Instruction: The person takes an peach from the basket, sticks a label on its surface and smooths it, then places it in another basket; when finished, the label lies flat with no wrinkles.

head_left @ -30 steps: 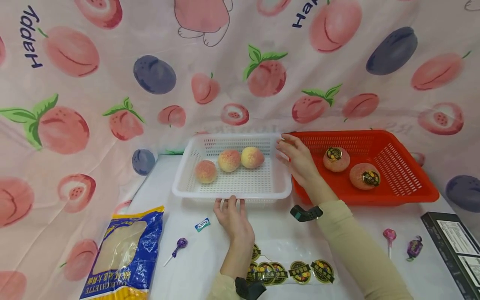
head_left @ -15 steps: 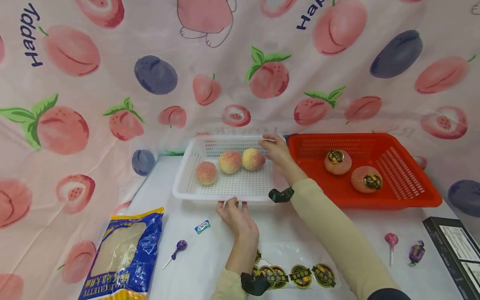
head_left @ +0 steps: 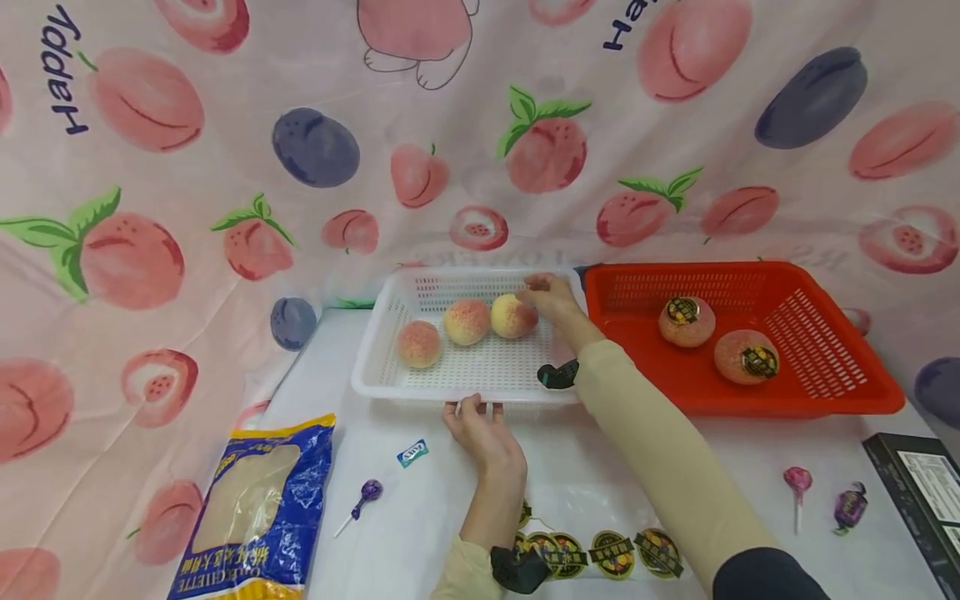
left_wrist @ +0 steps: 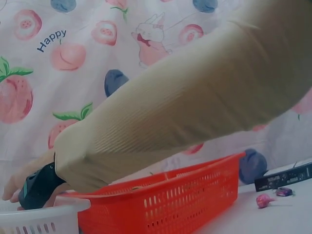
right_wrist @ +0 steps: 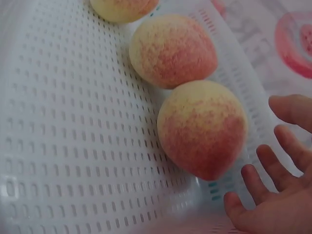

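Observation:
A white perforated basket (head_left: 382,388) holds three yellow-and-pink peaches: a left one (head_left: 418,344), a middle one (head_left: 467,322) and a right one (head_left: 513,317). My right hand (head_left: 551,297) reaches over the basket's right side, beside the right peach. In the right wrist view, the spread fingers (right_wrist: 265,165) are a short way off that peach (right_wrist: 202,129), with a gap showing between. My left hand (head_left: 491,437) is at the basket's front rim, fingertips against it. The left wrist view shows the right sleeve (left_wrist: 161,107) and the white basket's corner (left_wrist: 48,222), but not the left fingers.
A red basket (head_left: 825,400) with two stickered peaches (head_left: 686,321) stands right of the white one. In front lie a sticker sheet (head_left: 612,554), lollipops (head_left: 371,490), wrapped candies (head_left: 412,452), a blue pasta bag (head_left: 255,508) and a black box (head_left: 915,492).
My right hand has moved left, from the white basket's right rim to beside the right peach. The left hand has stayed at the front rim.

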Motion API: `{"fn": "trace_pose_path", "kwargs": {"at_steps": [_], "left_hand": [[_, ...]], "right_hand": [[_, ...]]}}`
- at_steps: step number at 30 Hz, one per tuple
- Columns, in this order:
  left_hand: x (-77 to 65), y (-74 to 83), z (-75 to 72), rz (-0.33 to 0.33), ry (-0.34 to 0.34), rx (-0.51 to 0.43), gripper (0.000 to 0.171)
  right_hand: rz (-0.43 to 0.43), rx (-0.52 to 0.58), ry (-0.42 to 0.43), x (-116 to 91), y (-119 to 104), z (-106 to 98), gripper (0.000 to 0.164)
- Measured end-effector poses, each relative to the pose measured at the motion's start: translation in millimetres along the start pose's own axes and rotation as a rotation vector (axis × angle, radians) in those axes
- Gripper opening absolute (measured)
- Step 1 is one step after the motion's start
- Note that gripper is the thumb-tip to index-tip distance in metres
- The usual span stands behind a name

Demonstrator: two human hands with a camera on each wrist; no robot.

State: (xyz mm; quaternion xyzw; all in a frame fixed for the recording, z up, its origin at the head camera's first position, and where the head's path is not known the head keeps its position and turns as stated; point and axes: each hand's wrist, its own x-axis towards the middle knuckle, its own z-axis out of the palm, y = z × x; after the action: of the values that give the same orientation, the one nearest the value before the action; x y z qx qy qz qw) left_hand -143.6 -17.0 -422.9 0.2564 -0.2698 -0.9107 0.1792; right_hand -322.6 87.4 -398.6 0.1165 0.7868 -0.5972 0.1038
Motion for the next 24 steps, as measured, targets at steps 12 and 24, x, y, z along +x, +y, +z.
{"fn": "trace_pose_path", "kwargs": {"at_steps": [12,24], "left_hand": [[-2.5,0.9,-2.6,0.006,-0.040,-0.010,0.029],[-1.0,-1.3,-2.2,0.000,-0.057,0.010,0.036]], "right_hand": [[0.047,-0.089,-0.188,17,16,4,0.057],[0.029,-0.083,-0.200,22,15,17,0.059]]}}
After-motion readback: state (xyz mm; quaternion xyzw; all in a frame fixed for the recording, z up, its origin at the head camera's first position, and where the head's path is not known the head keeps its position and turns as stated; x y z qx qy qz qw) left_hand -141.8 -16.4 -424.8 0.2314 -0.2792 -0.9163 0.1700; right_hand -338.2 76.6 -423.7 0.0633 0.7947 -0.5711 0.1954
